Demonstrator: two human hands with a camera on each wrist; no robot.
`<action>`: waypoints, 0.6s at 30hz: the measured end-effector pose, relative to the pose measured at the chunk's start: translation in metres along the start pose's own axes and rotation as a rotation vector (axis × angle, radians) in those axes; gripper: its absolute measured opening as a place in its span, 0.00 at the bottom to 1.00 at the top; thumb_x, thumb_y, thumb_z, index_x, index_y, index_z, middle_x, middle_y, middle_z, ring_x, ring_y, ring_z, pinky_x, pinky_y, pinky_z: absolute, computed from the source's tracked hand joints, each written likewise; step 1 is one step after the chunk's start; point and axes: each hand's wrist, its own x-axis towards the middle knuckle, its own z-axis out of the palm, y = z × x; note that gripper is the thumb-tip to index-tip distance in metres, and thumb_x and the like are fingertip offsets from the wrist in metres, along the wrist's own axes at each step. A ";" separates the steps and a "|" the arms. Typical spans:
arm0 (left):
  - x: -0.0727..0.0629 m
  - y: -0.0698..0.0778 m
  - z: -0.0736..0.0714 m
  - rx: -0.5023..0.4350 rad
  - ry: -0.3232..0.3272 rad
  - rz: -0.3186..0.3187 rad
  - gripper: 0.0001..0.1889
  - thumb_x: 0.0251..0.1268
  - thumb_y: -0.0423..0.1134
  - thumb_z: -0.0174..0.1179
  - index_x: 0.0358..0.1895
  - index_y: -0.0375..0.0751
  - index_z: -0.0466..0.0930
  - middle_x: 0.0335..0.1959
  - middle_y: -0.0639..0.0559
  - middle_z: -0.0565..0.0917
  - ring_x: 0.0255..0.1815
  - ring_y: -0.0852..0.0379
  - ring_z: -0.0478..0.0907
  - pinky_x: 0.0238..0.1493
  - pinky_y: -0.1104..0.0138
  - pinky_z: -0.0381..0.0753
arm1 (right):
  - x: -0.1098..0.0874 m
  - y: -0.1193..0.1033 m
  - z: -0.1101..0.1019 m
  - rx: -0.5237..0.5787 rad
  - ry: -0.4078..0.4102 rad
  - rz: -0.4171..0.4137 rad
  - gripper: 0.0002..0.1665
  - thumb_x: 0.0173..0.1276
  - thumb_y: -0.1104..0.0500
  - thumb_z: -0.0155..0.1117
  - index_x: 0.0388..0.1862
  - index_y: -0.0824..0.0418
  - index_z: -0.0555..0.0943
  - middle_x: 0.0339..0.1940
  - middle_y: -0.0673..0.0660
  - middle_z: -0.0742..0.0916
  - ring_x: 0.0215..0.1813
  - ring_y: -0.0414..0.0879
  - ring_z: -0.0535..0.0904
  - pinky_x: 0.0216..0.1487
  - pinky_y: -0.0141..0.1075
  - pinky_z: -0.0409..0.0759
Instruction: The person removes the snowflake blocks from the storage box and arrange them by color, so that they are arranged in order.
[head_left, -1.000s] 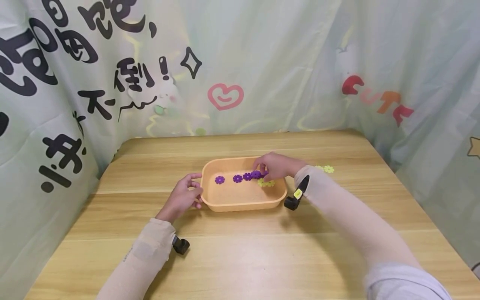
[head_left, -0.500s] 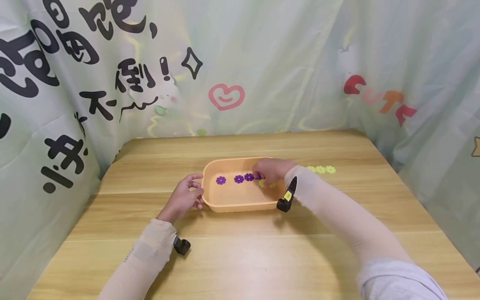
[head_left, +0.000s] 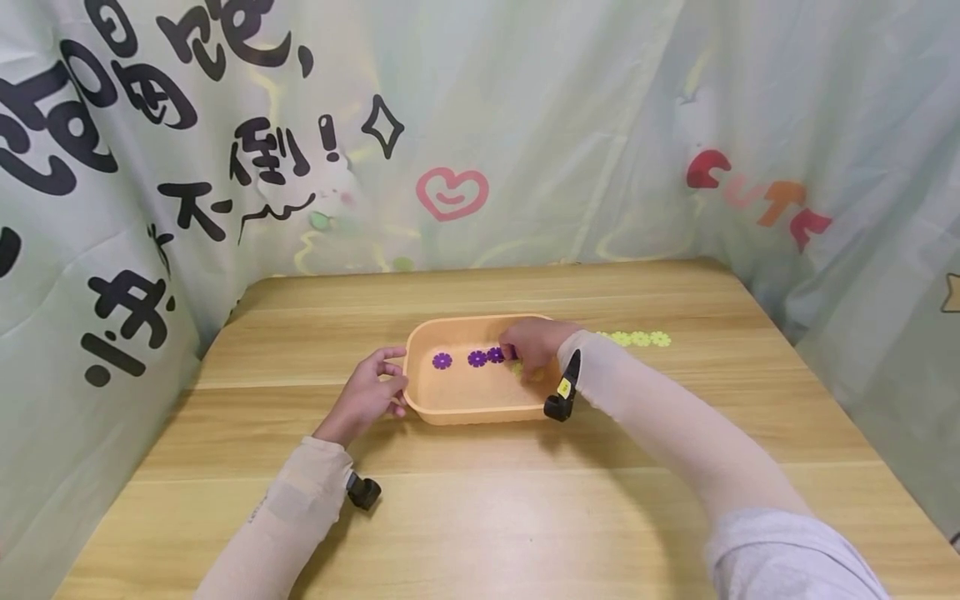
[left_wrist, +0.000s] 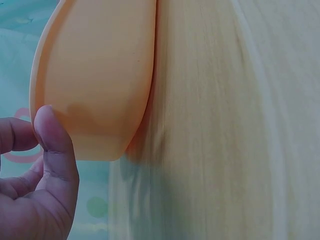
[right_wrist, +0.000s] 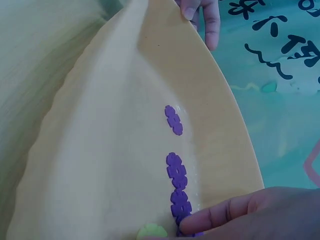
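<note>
Right hand (head_left: 531,343) slides left over purple flower pieces (head_left: 477,358)

At center frame, its fingers touch the notched discs inside a smooth orange tray (head_left: 465,393); whether they clamp one cannot be told. Left of center, the left hand (head_left: 366,388) pinches the tray's rounded rim above grained wood (head_left: 480,508).

“CUTE” (head_left: 782,202), “不倒!” (head_left: 264,152) on curtain (head_left: 547,125)

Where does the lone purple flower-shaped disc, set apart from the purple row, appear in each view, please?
Head: the lone purple flower-shaped disc lies in the orange tray, left of the purple row.
Left wrist: not in this picture.
Right wrist: near the centre, slightly right, above the row.
Shared landmark: the left hand at the tray's end, in all three views.
</note>
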 end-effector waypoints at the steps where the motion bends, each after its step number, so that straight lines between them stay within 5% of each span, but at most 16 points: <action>1: 0.000 0.000 0.000 -0.002 0.002 -0.002 0.27 0.65 0.22 0.51 0.68 0.36 0.62 0.46 0.39 0.68 0.26 0.53 0.74 0.24 0.65 0.84 | 0.002 -0.001 -0.001 -0.006 -0.008 0.002 0.18 0.51 0.64 0.77 0.38 0.59 0.78 0.35 0.51 0.80 0.37 0.44 0.73 0.39 0.33 0.76; 6: -0.001 0.001 -0.002 0.002 0.002 0.005 0.27 0.65 0.22 0.51 0.68 0.35 0.61 0.45 0.39 0.67 0.26 0.53 0.74 0.24 0.66 0.83 | 0.011 -0.007 -0.001 0.016 -0.009 0.012 0.16 0.53 0.65 0.73 0.39 0.57 0.78 0.32 0.49 0.78 0.34 0.43 0.73 0.34 0.31 0.73; 11: -0.001 0.001 -0.002 0.007 0.006 0.010 0.26 0.66 0.23 0.51 0.68 0.35 0.62 0.45 0.39 0.68 0.26 0.54 0.75 0.24 0.67 0.83 | 0.018 -0.006 -0.001 0.167 0.013 -0.061 0.15 0.57 0.64 0.72 0.41 0.59 0.78 0.27 0.49 0.78 0.28 0.40 0.71 0.25 0.28 0.69; 18: 0.000 -0.001 -0.001 0.005 0.007 0.005 0.26 0.65 0.23 0.52 0.67 0.37 0.63 0.45 0.39 0.69 0.27 0.53 0.75 0.24 0.65 0.84 | 0.015 0.002 -0.004 0.316 0.012 -0.101 0.18 0.53 0.72 0.72 0.42 0.64 0.77 0.33 0.56 0.81 0.32 0.42 0.72 0.27 0.27 0.72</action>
